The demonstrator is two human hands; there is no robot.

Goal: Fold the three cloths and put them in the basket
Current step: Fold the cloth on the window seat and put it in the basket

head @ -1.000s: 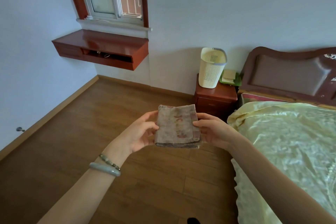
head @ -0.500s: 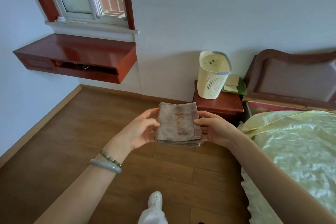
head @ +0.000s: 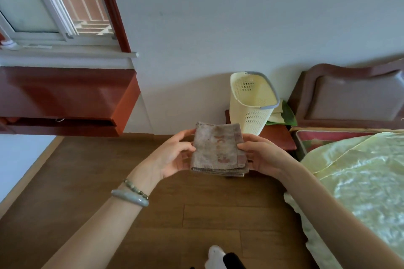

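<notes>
Head view. Bedroom: wood floor (head: 87, 181), pale wall (head: 218, 17), window (head: 54, 0) at upper left with a red-brown shelf (head: 65, 94) fixed below it. At right, a bed (head: 360, 170) under a shiny yellow cover, dark headboard (head: 354, 98) against the wall.

Basket (head: 251, 113) — cream, perforated, grey rim — stands on a red-brown nightstand (head: 275, 137) between shelf and headboard, close to the wall. Just right of it, partly hidden by it, something green (head: 287, 116) with pale folded pieces on it; cannot tell what they are.

Cloth (head: 218, 150) — grey-brown with faded red marks, folded to a small thick rectangle, layered edges toward the camera. It is held in the air above the floor, in front of the nightstand and well short of the basket.

Left hand (head: 172, 155): pinches the cloth's left edge, thumb on top, fingers curled beneath. Bangle (head: 130, 197) and a bead string on that wrist.

Right hand (head: 262, 155): pinches the right edge the same way, thumb on the top face, fingers curled under the fold. Both forearms reach in from the bottom of the frame.
</notes>
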